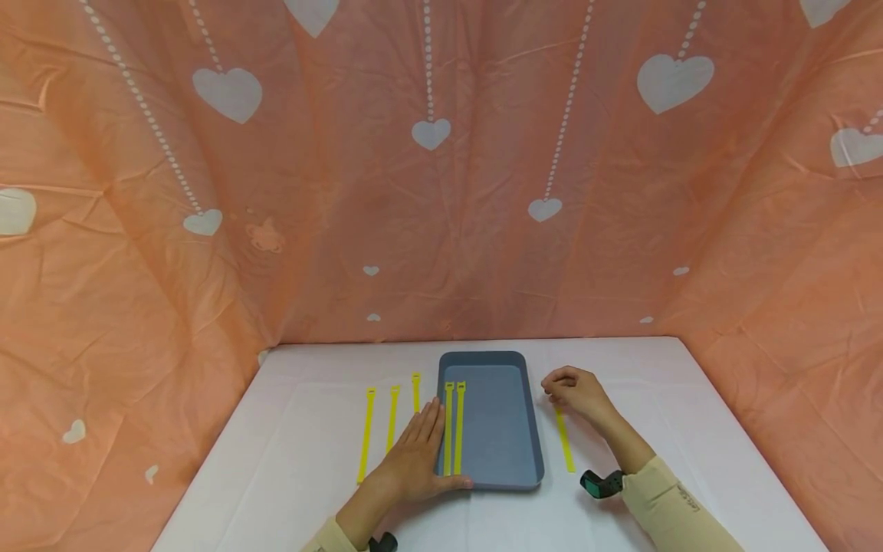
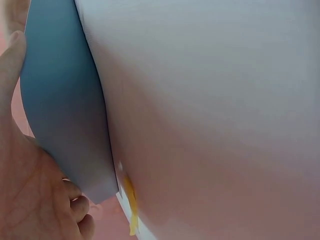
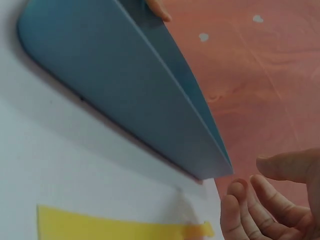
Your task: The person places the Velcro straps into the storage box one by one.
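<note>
A shallow grey-blue tray [image 1: 500,429] lies on the table with two yellow cable ties [image 1: 460,429] side by side along its left part. My left hand [image 1: 417,460] rests at the tray's near left corner, fingers straight along the left side and thumb over the near rim. Over the far end of a single yellow tie [image 1: 566,445], right of the tray, hovers my right hand [image 1: 576,392]. In the right wrist view, its thumb and loosely bent fingers are apart, above that yellow tie [image 3: 120,227], with nothing between them.
Left of the tray lie three more yellow ties [image 1: 368,433], partly covered by the left hand. A white cloth covers the table [image 1: 310,429]. Orange curtains [image 1: 441,230] with pale hearts stand behind and at both sides.
</note>
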{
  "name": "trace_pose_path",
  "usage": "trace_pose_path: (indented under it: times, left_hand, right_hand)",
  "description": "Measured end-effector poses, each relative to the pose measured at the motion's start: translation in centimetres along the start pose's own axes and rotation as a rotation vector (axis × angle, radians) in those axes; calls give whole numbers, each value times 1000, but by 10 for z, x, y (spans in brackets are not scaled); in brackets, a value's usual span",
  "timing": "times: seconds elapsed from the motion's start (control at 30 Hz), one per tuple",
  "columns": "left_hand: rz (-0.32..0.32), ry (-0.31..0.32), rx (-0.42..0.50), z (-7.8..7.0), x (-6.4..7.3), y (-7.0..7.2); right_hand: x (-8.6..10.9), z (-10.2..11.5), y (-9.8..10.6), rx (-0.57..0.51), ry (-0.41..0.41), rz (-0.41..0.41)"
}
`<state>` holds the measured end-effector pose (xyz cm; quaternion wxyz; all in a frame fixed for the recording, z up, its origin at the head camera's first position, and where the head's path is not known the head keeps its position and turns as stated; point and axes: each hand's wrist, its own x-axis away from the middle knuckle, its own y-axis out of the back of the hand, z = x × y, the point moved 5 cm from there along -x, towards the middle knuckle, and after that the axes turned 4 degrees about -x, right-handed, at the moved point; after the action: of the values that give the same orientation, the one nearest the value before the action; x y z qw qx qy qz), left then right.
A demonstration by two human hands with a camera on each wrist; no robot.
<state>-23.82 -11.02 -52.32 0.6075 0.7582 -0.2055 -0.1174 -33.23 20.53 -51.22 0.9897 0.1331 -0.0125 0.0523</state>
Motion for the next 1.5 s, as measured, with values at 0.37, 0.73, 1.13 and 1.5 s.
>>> trace_pose_path:
  times: [0.37, 0.73, 1.13, 1.5]
  left_hand:
    - [-16, -8, -18, -1, 0, 1]
    - [-13, -13, -7, -1, 0, 2]
    - [11, 0, -6, -2, 1, 3]
    - [17, 4, 5, -3, 2, 4]
  right_hand:
    - [-4, -12, 12, 47, -48, -74]
    - [-9, -21, 21, 70, -74, -100]
    - [-14, -24, 21, 94, -50, -117]
    - [-16, -28, 20, 101, -59, -116]
